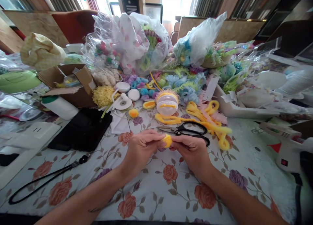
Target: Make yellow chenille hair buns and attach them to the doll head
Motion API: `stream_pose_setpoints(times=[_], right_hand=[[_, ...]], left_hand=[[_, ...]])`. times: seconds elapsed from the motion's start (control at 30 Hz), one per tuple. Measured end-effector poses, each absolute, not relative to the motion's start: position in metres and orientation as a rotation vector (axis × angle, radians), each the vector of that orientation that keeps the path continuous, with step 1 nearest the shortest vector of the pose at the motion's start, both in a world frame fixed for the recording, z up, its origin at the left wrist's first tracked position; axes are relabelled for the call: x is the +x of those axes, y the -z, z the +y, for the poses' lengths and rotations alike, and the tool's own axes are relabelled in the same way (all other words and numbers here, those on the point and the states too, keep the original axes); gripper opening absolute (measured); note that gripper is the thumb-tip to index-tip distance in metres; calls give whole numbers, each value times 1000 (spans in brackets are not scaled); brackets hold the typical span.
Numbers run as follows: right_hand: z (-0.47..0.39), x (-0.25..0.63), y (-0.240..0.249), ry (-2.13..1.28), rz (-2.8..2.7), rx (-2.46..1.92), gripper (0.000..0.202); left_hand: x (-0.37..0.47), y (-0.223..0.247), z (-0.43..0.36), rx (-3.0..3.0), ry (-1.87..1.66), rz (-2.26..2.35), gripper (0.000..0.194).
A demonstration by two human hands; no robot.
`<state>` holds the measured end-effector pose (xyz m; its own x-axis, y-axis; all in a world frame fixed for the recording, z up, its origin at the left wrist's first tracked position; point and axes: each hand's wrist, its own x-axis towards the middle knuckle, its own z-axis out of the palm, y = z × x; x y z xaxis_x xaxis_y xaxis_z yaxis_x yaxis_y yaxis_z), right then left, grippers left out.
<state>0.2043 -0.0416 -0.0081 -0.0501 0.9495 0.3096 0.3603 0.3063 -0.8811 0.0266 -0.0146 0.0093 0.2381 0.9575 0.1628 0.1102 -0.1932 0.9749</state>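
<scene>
A small fuzzy yellow piece (167, 140) is pinched between my two hands above the flowered tablecloth. My left hand (144, 143) grips its left side, and my right hand (190, 150) has hold of the right side; both sets of fingertips partly cover it. Just behind my right hand lie black-handled scissors (188, 128), blades pointing left. Yellow fuzzy cord (202, 115) trails in loops beyond them. Farther back stands a clear and white round container (167, 102) with a yellow band. To its left rests a yellow pompom (133, 112).
A black pouch (80, 130) with a wrist strap lies at left. At right stands a glue gun (281, 140) beside a white tray (234, 112). White ribbon spools (123, 102), an open cardboard box (68, 83) and bags of craft pieces (137, 42) crowd the back.
</scene>
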Motion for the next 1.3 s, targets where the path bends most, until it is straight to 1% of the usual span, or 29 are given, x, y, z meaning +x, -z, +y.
stream_pose_setpoints(times=[0.17, 0.27, 0.4, 0.43, 0.53, 0.6, 0.67, 0.77, 0.9, 1.03, 1.2, 1.3], right_hand=[[-42, 204, 12, -787, -1624, -1197, 16], [-41, 202, 12, -823, -1528, -1204, 15], [-36, 203, 10, -1080, -1146, -1144, 10], [-35, 203, 9, -1154, -1068, -1122, 9], [-32, 204, 7, -1330, -978, -1079, 10], [-32, 204, 6, -1381, -1004, -1071, 11], [-33, 203, 8, -1354, -1075, -1084, 10], [-35, 203, 12, -1206, -1217, -1132, 11], [-39, 205, 16, -1000, -1415, -1203, 11], [-40, 204, 15, -877, -1594, -1228, 13], [-40, 202, 17, -772, -1735, -1184, 18], [-41, 202, 18, -786, -1700, -1181, 18]], left_hand=[[27, -5, -18, 1556, -1092, 1073, 13], [28, -4, -18, 1510, -1125, 1051, 13], [26, -9, -14, 1368, -1099, 1078, 34], [25, -10, -13, 1356, -1119, 1111, 33], [23, -12, -12, 1417, -1211, 1178, 15], [24, -12, -13, 1498, -1190, 1147, 13], [25, -12, -13, 1566, -1160, 1089, 13], [26, -12, -13, 1528, -1132, 1068, 9], [26, -15, -11, 1222, -943, 1121, 11], [26, -20, -10, 989, -782, 1174, 13], [27, -20, -12, 958, -789, 1192, 10], [28, -16, -14, 973, -826, 1167, 10]])
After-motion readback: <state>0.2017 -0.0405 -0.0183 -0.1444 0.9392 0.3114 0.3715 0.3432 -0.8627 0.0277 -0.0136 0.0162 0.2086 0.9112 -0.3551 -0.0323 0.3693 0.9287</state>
